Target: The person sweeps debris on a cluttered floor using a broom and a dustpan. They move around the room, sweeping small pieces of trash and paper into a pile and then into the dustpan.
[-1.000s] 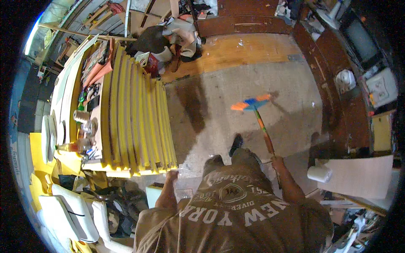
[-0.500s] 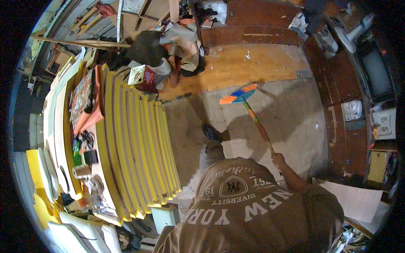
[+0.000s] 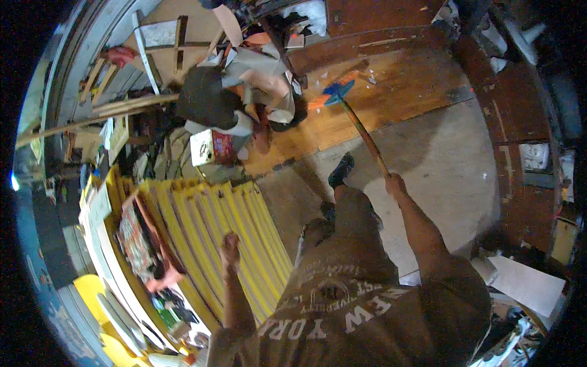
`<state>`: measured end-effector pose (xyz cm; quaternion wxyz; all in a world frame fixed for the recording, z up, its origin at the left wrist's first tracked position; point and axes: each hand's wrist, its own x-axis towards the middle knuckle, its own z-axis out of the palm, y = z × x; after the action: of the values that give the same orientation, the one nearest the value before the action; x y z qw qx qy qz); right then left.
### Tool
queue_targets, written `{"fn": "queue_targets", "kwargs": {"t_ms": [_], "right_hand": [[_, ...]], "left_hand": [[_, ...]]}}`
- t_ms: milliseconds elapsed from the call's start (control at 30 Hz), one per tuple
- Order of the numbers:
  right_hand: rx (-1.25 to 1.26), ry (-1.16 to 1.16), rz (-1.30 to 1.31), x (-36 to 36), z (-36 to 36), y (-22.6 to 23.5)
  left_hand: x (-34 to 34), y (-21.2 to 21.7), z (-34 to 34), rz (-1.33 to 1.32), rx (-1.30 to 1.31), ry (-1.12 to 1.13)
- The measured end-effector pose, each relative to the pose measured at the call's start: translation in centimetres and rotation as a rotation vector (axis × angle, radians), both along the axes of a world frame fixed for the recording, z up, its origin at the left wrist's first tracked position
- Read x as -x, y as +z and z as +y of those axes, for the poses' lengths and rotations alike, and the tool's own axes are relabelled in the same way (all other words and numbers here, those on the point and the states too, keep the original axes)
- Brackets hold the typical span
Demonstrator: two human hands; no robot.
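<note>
My right hand [image 3: 395, 185] is wrapped round the wooden handle of a broom [image 3: 365, 136], near its upper end. The broom reaches forward and slightly left, and its orange and blue bristle head [image 3: 335, 93] lies on the orange-brown wooden floor section [image 3: 403, 92]. Small white scraps [image 3: 372, 77] lie around the bristles. My left hand [image 3: 230, 248] is raised beside my body with its fingers curled in, and I see nothing in it. Behind it in the picture is a stack of yellow-edged panels [image 3: 208, 214].
A heap of dark and grey sheet scraps [image 3: 211, 98] lies at the far left, with a red-and-white box [image 3: 211, 148] before it. Brown wooden cabinets [image 3: 526, 110] line the right side. A pale board [image 3: 527, 284] lies at the lower right.
The broom head has moved forward from the grey floor onto the orange-brown section. My right arm reaches farther out, my left hand has come into view, and one foot is farther forward.
</note>
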<state>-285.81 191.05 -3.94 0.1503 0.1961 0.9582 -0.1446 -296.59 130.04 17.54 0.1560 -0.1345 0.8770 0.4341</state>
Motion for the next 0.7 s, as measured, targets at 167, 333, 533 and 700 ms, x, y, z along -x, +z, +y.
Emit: {"fn": "queue_targets", "kwargs": {"t_ms": [167,333,533,700], "right_hand": [[0.100,-0.088,-0.052,20.7,-0.3,-4.7],[0.279,-0.066,-0.519,31.6,-0.2,-1.4],[0.047,-0.291,-0.395,0.2,1.2,-6.1],[0.230,-0.384,-0.343,-8.0,0.3,16.9]], "left_hand": [[-4.9,-7.5,-1.0,-0.444,-0.346,-0.016],[-5.7,1.4,6.1,-0.994,0.141,-0.329],[1.3,-0.5,4.7,-0.831,-0.197,0.258],[10.6,-0.5,9.2,-0.835,0.060,0.104]]}}
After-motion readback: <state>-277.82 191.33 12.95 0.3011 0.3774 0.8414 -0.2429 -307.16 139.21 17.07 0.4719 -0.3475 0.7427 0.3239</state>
